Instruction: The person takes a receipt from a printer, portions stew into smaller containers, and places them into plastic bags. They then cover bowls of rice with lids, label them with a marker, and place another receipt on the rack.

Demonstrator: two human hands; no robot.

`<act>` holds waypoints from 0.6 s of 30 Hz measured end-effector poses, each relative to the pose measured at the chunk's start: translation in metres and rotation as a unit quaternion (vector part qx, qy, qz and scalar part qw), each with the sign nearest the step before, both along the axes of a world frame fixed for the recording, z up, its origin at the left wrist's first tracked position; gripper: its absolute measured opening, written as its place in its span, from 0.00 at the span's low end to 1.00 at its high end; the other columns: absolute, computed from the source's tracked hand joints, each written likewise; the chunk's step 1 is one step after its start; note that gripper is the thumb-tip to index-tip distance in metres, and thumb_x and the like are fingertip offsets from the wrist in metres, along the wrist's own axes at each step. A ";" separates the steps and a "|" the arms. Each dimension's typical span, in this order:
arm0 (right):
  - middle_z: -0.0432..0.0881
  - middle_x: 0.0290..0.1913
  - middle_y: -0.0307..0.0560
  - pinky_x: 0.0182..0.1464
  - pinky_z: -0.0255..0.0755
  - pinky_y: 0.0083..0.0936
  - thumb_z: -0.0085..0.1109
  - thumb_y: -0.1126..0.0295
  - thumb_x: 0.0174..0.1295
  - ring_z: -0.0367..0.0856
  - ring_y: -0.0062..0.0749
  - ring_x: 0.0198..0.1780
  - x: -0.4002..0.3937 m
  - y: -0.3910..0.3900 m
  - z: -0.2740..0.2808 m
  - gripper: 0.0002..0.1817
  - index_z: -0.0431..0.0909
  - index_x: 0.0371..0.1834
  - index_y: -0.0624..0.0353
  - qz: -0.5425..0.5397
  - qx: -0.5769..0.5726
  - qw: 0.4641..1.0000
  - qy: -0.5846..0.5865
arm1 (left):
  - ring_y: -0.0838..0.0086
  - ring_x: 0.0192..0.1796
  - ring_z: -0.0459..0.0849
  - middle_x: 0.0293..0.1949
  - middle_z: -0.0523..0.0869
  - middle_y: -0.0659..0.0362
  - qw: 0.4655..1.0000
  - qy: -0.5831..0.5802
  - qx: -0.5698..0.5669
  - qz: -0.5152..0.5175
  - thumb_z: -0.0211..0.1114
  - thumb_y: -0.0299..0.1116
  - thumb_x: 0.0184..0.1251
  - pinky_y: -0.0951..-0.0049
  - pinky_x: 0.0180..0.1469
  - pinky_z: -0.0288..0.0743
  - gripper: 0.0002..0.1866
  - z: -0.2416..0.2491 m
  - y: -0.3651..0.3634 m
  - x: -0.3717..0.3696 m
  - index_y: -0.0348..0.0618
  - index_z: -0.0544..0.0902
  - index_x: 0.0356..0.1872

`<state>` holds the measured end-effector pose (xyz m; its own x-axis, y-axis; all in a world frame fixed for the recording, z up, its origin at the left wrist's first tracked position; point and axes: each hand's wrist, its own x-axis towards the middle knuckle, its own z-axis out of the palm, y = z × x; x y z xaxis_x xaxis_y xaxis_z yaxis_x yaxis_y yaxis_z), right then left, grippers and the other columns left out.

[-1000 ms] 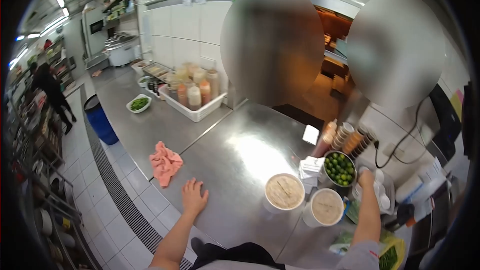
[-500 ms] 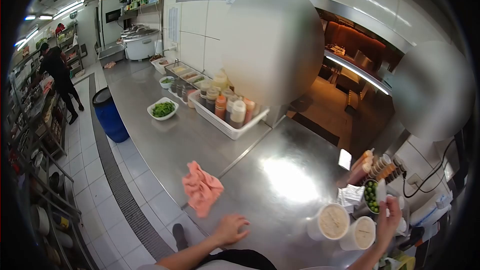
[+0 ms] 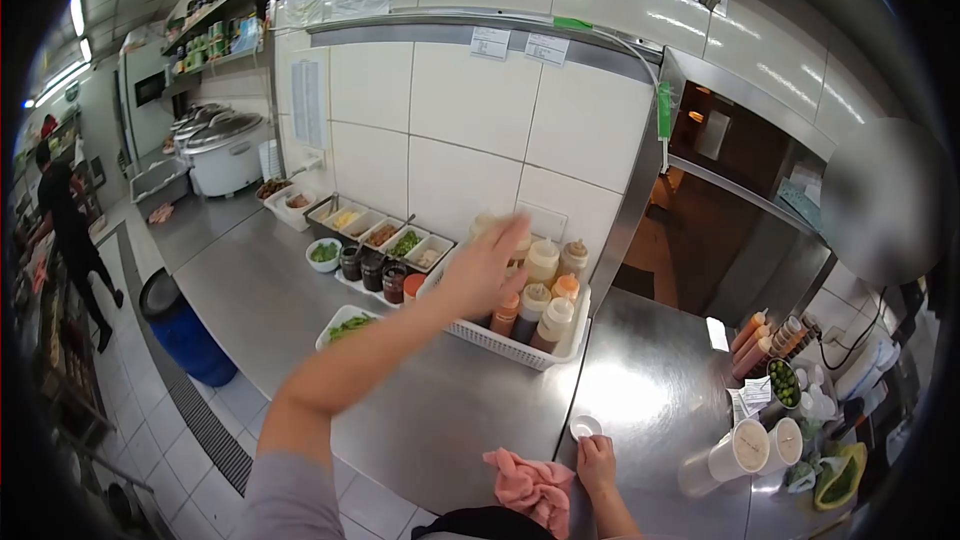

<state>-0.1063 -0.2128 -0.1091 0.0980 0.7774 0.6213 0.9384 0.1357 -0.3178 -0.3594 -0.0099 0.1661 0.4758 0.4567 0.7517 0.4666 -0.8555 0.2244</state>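
My left hand (image 3: 488, 268) reaches over a white plastic basket (image 3: 512, 352) of squeeze bottles, its fingers stretched out and slightly blurred. Beneath and beside it stand several bottles, among them an orange-red one (image 3: 505, 315) and a clear one with dark sauce (image 3: 552, 325). Whether the fingers touch a bottle is hard to see. Down at the near edge of the steel counter, my right hand (image 3: 597, 462) pinches a small white cup (image 3: 585, 426) by its rim. A crumpled pink cloth (image 3: 530, 485) lies just left of that hand.
Behind my left forearm are a bowl of greens (image 3: 347, 324), sauce jars (image 3: 370, 268) and a topping tray (image 3: 385, 235). At right stand two lidded tubs (image 3: 748, 446), a container of green limes (image 3: 783, 380) and more bottles (image 3: 752, 348). A blue barrel (image 3: 190, 330) and a person (image 3: 65, 230) are at left.
My left hand has risen from the counter's near edge to the bottle basket. My right hand has moved left from beside the limes, with the small white cup. The view has turned right.
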 end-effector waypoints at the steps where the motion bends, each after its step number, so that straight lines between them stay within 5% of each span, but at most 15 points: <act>1: 0.74 0.35 0.49 0.43 0.69 0.34 0.56 0.75 0.48 0.71 0.46 0.42 -0.001 -0.002 -0.006 0.04 0.76 0.28 0.59 -0.010 -0.036 0.999 0.036 | 0.56 0.58 0.66 0.58 0.64 0.47 0.996 0.021 0.081 0.011 0.57 0.39 0.56 0.66 0.56 0.65 0.31 0.018 0.035 0.009 0.36 0.59 0.59; 5: 0.68 0.48 0.55 0.52 0.63 0.44 0.57 0.75 0.43 0.62 0.61 0.54 -0.008 -0.004 -0.011 0.08 0.75 0.29 0.54 -0.081 0.007 0.996 -0.026 | 0.56 0.64 0.57 0.63 0.56 0.45 0.954 0.130 0.243 0.114 0.56 0.47 0.55 0.63 0.62 0.56 0.37 0.090 0.162 0.054 0.31 0.56 0.60; 10: 0.71 0.44 0.54 0.48 0.65 0.40 0.58 0.74 0.42 0.69 0.54 0.48 -0.012 0.001 -0.004 0.10 0.74 0.31 0.54 -0.152 -0.018 0.988 -0.010 | 0.56 0.66 0.53 0.65 0.51 0.47 0.955 0.045 0.207 0.208 0.53 0.52 0.57 0.60 0.63 0.52 0.39 0.168 0.261 0.100 0.34 0.55 0.62; 18: 0.74 0.40 0.46 0.46 0.65 0.35 0.58 0.72 0.43 0.72 0.43 0.44 -0.011 0.007 -0.004 0.12 0.74 0.34 0.53 -0.164 -0.078 0.983 0.006 | 0.46 0.67 0.43 0.66 0.44 0.40 0.951 -0.140 0.232 0.152 0.52 0.63 0.53 0.51 0.64 0.43 0.48 0.127 0.289 0.189 0.33 0.49 0.64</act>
